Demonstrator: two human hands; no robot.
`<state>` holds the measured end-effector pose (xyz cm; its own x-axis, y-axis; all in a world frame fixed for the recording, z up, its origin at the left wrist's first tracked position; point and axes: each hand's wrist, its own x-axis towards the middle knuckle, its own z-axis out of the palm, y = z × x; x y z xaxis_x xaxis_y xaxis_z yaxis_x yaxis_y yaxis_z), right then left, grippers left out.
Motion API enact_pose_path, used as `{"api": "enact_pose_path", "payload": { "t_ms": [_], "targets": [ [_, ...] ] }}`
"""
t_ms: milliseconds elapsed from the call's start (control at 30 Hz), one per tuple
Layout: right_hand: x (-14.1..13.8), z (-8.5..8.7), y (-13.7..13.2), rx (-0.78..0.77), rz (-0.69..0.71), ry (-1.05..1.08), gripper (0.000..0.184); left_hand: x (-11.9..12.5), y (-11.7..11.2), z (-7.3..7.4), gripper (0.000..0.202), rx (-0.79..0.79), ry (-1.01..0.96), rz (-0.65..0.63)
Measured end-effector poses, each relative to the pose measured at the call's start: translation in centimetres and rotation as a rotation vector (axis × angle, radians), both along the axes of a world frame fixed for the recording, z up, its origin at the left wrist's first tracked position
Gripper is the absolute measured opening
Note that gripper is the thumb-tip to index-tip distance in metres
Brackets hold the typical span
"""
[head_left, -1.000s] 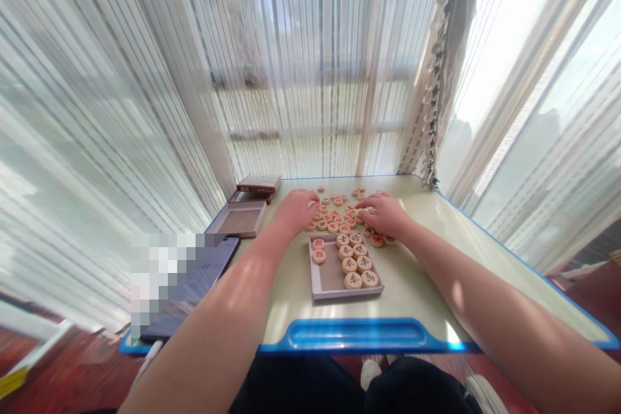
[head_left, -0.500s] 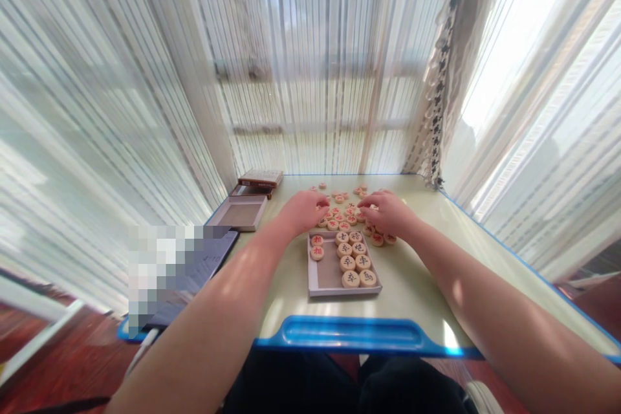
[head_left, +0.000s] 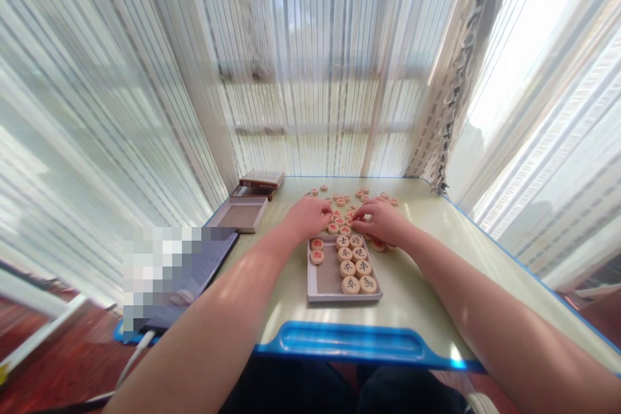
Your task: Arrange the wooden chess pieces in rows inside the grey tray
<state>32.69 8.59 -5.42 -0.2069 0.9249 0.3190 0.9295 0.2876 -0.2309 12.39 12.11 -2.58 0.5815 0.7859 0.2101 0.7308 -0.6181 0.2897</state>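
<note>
A shallow grey tray [head_left: 324,275] lies on the pale table and holds several round wooden chess pieces [head_left: 356,266] with red or dark characters. Beyond its far edge more loose pieces [head_left: 345,199] are scattered. My left hand [head_left: 307,217] rests palm down on the pile just past the tray's far left corner, fingers curled over pieces. My right hand [head_left: 383,221] sits at the far right corner, its fingers pinched together among the pieces. What either hand holds is hidden.
An open grey box lid [head_left: 240,214] and a brown-red box [head_left: 261,179] stand at the table's far left. A dark tablet [head_left: 194,265] lies at the near left. The table [head_left: 436,252] has a blue rim with a blue handle recess [head_left: 352,340] in front. Striped curtains surround it.
Both hands have drawn nearer to each other and toward the tray's far edge, gathering pieces. The camera has shifted slightly.
</note>
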Motion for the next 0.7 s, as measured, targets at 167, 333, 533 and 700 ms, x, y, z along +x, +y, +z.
{"api": "enact_pose_path", "payload": {
  "t_ms": [167,333,533,700],
  "targets": [
    [-0.1,0.1,-0.1,-0.016,-0.036,-0.026,0.03,-0.4,0.3,0.1,0.026,0.048,-0.071,-0.035],
    [-0.2,0.2,-0.3,-0.041,-0.02,-0.054,0.034,-0.4,0.7,-0.4,0.026,0.091,-0.149,-0.053],
    [0.0,-0.1,0.1,0.035,-0.037,-0.024,0.03,0.0,0.9,-0.9,0.023,0.146,-0.223,0.061],
    [-1.2,0.6,-0.7,0.269,-0.046,0.051,0.029,-0.3,0.9,-0.2,0.029,-0.099,-0.365,0.024]
  ]
}}
